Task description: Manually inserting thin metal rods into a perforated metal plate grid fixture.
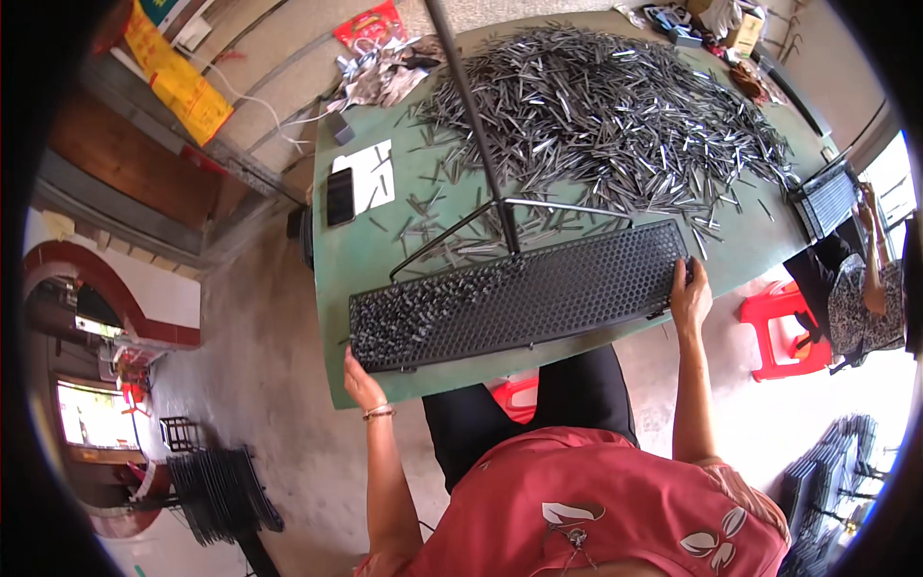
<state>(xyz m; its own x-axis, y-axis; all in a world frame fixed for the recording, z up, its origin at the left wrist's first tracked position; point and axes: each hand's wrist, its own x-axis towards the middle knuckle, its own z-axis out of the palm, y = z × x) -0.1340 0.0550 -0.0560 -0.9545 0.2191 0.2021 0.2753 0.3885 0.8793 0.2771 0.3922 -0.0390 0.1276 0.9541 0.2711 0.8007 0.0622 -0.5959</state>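
Observation:
A long black perforated panel, full of small round holes, lies slantwise over the near edge of the table. Its left part is packed with small dark pieces standing in the holes; the right part shows bare holes. My left hand grips the panel's lower left corner, with the fingertips partly hidden. At the opposite end, my right hand is closed on the right edge, thumb and fingers around the rim. A dark rod with two slanting braces rises from the panel's far side.
A big heap of thin dark strips covers the far part of the green table. A phone rests by white paper at left. Red stools stand below; another person sits at right with a similar panel.

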